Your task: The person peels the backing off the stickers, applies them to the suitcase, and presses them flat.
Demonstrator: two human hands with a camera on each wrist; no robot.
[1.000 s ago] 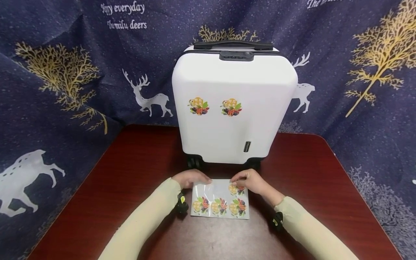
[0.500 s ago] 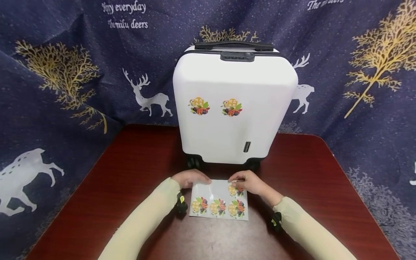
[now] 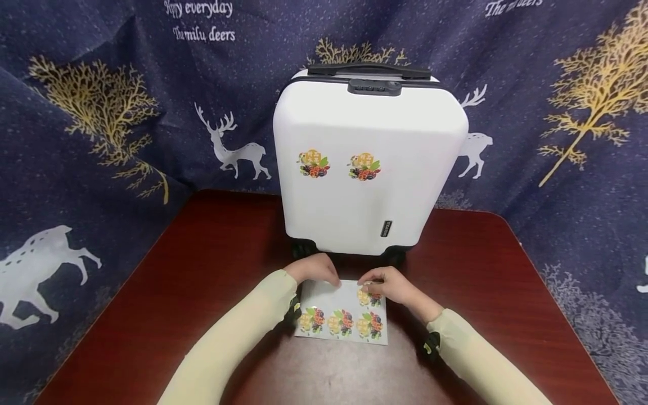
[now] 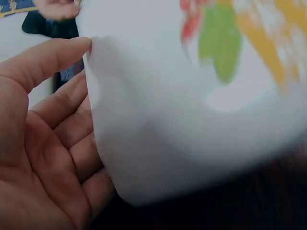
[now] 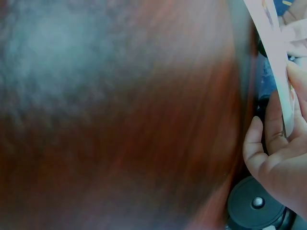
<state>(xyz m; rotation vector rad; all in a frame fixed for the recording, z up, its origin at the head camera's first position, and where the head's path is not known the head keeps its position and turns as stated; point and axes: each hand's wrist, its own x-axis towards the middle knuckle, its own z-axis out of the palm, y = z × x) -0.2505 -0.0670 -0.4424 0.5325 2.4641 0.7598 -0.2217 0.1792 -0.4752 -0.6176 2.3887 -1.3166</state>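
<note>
Since the earlier frame, our left hand (image 3: 316,268) has shifted inward along the far edge of the sticker sheet (image 3: 345,295), nearer our right hand (image 3: 397,285), which has stayed about where it was. Our left thumb and fingers pinch that edge; our right fingers are clamped on the sheet near its far right corner, beside a fruit sticker (image 3: 373,301). We have the sheet over the worktop (image 3: 329,374), in front of the white suitcase (image 3: 344,211).
</note>
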